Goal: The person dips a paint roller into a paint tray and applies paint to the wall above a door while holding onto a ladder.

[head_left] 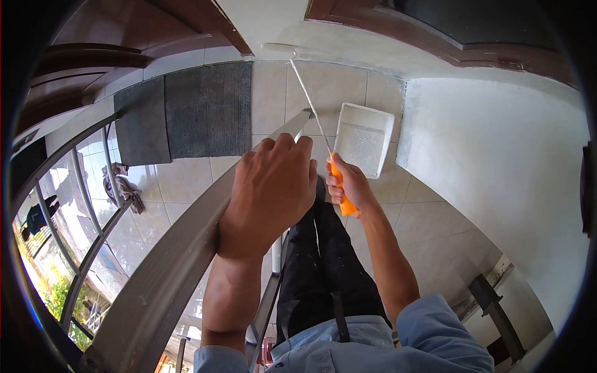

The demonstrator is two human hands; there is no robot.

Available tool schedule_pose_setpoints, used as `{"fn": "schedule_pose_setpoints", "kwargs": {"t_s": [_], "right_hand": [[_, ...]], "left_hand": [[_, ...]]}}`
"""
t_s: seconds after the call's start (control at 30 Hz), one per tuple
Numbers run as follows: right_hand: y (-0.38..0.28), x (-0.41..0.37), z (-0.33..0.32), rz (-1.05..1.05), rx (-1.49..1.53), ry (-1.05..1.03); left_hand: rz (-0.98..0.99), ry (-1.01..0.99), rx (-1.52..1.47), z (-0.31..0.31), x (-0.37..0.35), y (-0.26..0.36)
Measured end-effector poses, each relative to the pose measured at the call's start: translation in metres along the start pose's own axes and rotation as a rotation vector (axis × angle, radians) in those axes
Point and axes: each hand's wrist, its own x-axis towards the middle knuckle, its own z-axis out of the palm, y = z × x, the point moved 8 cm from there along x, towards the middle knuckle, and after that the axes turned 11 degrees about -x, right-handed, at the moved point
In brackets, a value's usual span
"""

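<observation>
My right hand point(353, 186) is wrapped around the orange handle of a paint roller point(347, 205). The roller's thin metal rod runs up and away, and its pale roller sleeve point(278, 47) lies against the lower part of the white wall, just above the floor. With fingers curled over it, my left hand point(273, 193) grips the grey metal rail of a ladder point(165, 267); the fingertips are hidden behind the rail. Beyond my right hand, a white paint tray point(346, 133) with a textured ramp rests on the tiled floor.
Dark ribbed mats point(208, 112) lie on the floor at the left. A crumpled rag point(123, 186) sits by the ladder's rungs. Brown wooden frames point(491, 55) border the wall above. A white wall point(491, 149) rises on the right, and my legs point(323, 261) stand below.
</observation>
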Motion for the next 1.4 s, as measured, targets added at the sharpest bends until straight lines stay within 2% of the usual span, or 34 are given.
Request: {"fn": "schedule_pose_setpoints", "kwargs": {"t_s": [0.23,0.37,0.47,0.53,0.6,0.67,0.7,0.73,0.8,0.83,0.93,0.97,1.07,1.4], "right_hand": [[-0.005,0.006,0.002,-0.023,0.017,-0.028],[-0.005,-0.014,-0.003,-0.042,0.027,-0.059],[-0.01,-0.033,-0.01,-0.043,0.013,-0.075],[-0.009,-0.038,-0.015,-0.062,-0.002,-0.099],[-0.011,-0.036,-0.021,-0.048,0.031,-0.081],[-0.016,-0.049,-0.02,-0.016,0.104,-0.077],[-0.019,-0.054,-0.018,-0.022,0.087,-0.082],[-0.02,-0.056,-0.02,-0.029,0.076,-0.079],[-0.02,-0.058,-0.022,-0.027,0.031,-0.081],[-0.022,-0.06,-0.022,-0.028,0.014,-0.079],[-0.026,-0.067,-0.024,-0.043,-0.018,-0.079],[-0.028,-0.07,-0.025,-0.032,-0.036,-0.06],[-0.028,-0.073,-0.029,-0.053,-0.064,-0.084],[-0.022,-0.053,-0.062,-0.03,-0.111,-0.078]], "left_hand": [[0.102,0.019,-0.039,0.004,0.001,0.004],[0.132,0.073,-0.23,0.021,0.003,0.002],[0.14,0.242,-0.589,0.022,-0.053,0.017],[0.024,0.261,-0.658,0.026,-0.103,0.025],[-0.076,0.451,-0.725,0.018,-0.159,0.027],[-0.061,0.843,-0.511,0.007,-0.224,0.026],[-0.118,1.024,-0.367,0.007,-0.256,0.021],[-0.251,1.071,-0.202,0.01,-0.28,0.013],[-0.445,1.067,-0.068,0.006,-0.309,0.0],[-0.48,1.014,0.057,0.006,-0.316,-0.006],[-0.679,0.534,-0.277,0.07,-0.304,-0.075],[-0.778,0.55,-0.464,0.074,-0.304,-0.088],[-0.704,0.542,-0.459,0.069,-0.3,-0.096],[-0.756,0.503,-0.39,0.069,-0.328,-0.105]]}}
